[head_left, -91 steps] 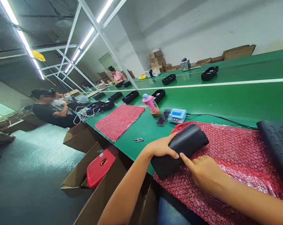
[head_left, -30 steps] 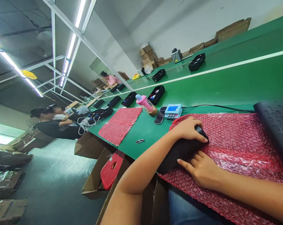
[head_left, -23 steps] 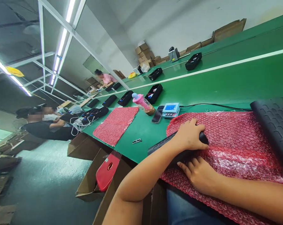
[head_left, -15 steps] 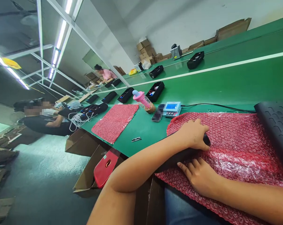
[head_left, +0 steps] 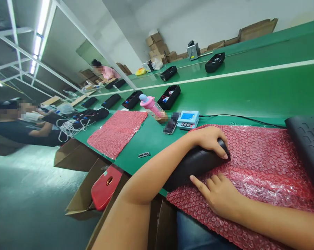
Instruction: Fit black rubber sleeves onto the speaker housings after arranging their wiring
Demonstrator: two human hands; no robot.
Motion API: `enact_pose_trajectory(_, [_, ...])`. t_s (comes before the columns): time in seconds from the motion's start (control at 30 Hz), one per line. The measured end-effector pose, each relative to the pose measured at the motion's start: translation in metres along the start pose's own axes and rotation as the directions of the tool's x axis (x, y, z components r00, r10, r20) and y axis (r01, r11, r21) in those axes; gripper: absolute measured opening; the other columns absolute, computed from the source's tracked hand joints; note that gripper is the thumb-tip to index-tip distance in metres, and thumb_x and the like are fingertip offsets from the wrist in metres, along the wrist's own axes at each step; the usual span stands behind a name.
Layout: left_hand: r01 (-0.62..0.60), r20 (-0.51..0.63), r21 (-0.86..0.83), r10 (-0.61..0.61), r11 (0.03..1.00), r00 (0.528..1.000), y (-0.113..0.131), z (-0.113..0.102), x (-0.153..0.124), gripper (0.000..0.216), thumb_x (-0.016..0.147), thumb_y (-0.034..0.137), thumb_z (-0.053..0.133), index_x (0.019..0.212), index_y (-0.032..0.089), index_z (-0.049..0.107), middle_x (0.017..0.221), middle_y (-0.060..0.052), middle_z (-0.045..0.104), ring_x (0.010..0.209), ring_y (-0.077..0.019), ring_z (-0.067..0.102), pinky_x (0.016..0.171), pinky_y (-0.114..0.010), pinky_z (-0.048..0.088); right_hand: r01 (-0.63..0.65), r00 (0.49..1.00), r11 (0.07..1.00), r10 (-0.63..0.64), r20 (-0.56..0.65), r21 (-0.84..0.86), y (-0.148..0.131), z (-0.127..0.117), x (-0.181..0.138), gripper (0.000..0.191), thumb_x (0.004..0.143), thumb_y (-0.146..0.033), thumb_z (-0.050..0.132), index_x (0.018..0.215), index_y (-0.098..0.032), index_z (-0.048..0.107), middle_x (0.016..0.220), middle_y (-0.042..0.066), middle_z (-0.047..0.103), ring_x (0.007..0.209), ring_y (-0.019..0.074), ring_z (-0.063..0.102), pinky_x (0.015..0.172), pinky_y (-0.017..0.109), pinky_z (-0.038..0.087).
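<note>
A long black speaker housing (head_left: 192, 166) lies tilted across red bubble wrap (head_left: 255, 146) at the bench's near edge. My left hand (head_left: 214, 140) is closed over its far end, thumb on the near side and the other fingers mostly hidden behind. Below it, my right hand (head_left: 221, 194) points with the index finger stretched out, its tip at the housing's lower side; the other fingers are loosely bent and hold nothing. At the right edge is a larger black ribbed case (head_left: 307, 149).
Beyond my hands are a blue meter (head_left: 188, 119) with a cable, a phone (head_left: 171, 126), and a pink-topped bottle (head_left: 153, 107). A second bubble wrap sheet (head_left: 117, 132) and a small slotted part (head_left: 143, 155) lie left. Open housings (head_left: 169, 96) line the bench; co-workers (head_left: 24, 121) sit farther off.
The view has shifted, and things on the left appear farther left. The left wrist has lifted, so more of the housing shows. The right index finger now reaches farther along the housing's side.
</note>
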State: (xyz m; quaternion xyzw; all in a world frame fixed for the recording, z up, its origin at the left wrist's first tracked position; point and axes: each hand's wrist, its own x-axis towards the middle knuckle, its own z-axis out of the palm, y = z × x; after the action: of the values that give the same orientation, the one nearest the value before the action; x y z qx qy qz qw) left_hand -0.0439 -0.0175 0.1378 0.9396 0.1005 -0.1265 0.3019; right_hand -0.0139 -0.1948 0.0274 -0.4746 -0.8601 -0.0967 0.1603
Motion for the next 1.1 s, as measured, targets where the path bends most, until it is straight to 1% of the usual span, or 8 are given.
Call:
enact_pose_trajectory(0.1, [0.006,0.034,-0.151,-0.001,0.988,0.999,-0.019,-0.013,0.003,0.029,0.063,0.036,0.072,0.086,0.019,0.07,0.086,0.001,0.068,0.084,-0.0161,0.06,0.077,-0.025,0.042,-0.04,0.999,0.998,0.04,-0.021,-0.039,0.005,-0.004,0.01,0.067,0.075,-0.019,0.058,0.137,-0.013,0.032,0.066,0.003,0.054,0.056,0.0172,0.045,0.054,0.032,0.019])
enact_pose_trajectory(0.23, [0.005,0.041,-0.236,0.005,0.972,0.999,-0.034,-0.018,0.005,0.031,0.059,0.036,0.072,0.085,0.019,0.07,0.087,0.001,0.068,0.088,-0.0178,0.059,0.08,-0.026,0.042,-0.039,0.998,0.994,0.035,-0.046,-0.099,0.006,-0.012,0.024,0.065,0.074,-0.016,0.056,0.136,-0.013,0.036,0.064,0.003,0.053,0.054,0.016,0.044,0.053,0.032,0.02])
enact_pose_trajectory(0.4, [-0.022,0.028,-0.27,0.03,0.963,0.999,-0.04,-0.016,0.004,0.036,0.059,0.041,0.07,0.086,0.017,0.07,0.088,-0.001,0.068,0.087,-0.0202,0.06,0.079,-0.029,0.044,0.017,0.992,0.978,-0.043,-0.119,-0.21,-0.003,-0.015,0.038,0.052,0.071,-0.007,0.047,0.123,-0.002,0.05,0.055,0.004,0.048,0.047,0.016,0.043,0.048,0.031,0.023])
enact_pose_trajectory(0.57, [-0.112,-0.039,-0.361,0.105,0.926,0.994,-0.046,-0.014,0.008,0.029,0.058,0.036,0.074,0.08,0.018,0.071,0.104,-0.001,0.066,0.104,-0.0215,0.055,0.094,-0.03,0.037,0.022,0.975,0.923,-0.106,-0.196,-0.385,-0.016,-0.003,0.047,0.045,0.071,0.0,0.036,0.111,0.007,0.057,0.046,0.003,0.042,0.04,0.0176,0.042,0.044,0.031,0.028])
enact_pose_trajectory(0.67, [-0.15,-0.046,-0.457,0.146,0.877,0.988,-0.049,-0.012,0.01,0.025,0.068,0.037,0.066,0.082,0.017,0.071,0.106,-0.002,0.065,0.11,-0.0196,0.052,0.098,-0.029,0.034,0.002,0.974,0.895,-0.103,-0.202,-0.447,-0.023,0.001,0.049,0.045,0.071,0.003,0.033,0.109,0.01,0.057,0.045,0.003,0.042,0.038,0.0188,0.042,0.042,0.033,0.031])
enact_pose_trajectory(0.73, [-0.115,-0.025,-0.495,0.119,0.861,0.993,-0.049,-0.011,0.011,0.028,0.072,0.04,0.061,0.082,0.016,0.071,0.096,-0.002,0.068,0.102,-0.0189,0.056,0.093,-0.028,0.038,0.004,0.983,0.906,-0.08,-0.162,-0.424,-0.025,0.0,0.049,0.046,0.071,0.004,0.032,0.11,0.01,0.057,0.045,0.004,0.043,0.038,0.0193,0.043,0.042,0.033,0.031])
enact_pose_trajectory(0.87, [-0.015,-0.02,-0.425,0.007,0.905,1.0,-0.044,-0.011,0.01,0.034,0.069,0.047,0.061,0.069,0.014,0.068,0.068,0.0,0.065,0.074,-0.017,0.058,0.07,-0.026,0.043,0.0,0.994,0.944,-0.037,-0.106,-0.331,-0.022,-0.007,0.048,0.048,0.071,0.005,0.033,0.112,0.009,0.056,0.047,0.007,0.045,0.04,0.0189,0.043,0.041,0.031,0.029])
enact_pose_trajectory(1.1, [-0.056,-0.047,-0.36,0.042,0.931,0.998,-0.038,-0.011,0.012,0.035,0.065,0.049,0.059,0.06,0.014,0.062,0.06,0.0,0.057,0.066,-0.0155,0.052,0.064,-0.027,0.038,0.08,0.991,0.953,-0.108,-0.083,-0.291,-0.015,-0.012,0.047,0.049,0.066,0.003,0.038,0.11,0.011,0.056,0.047,0.006,0.044,0.039,0.0181,0.042,0.039,0.029,0.026])
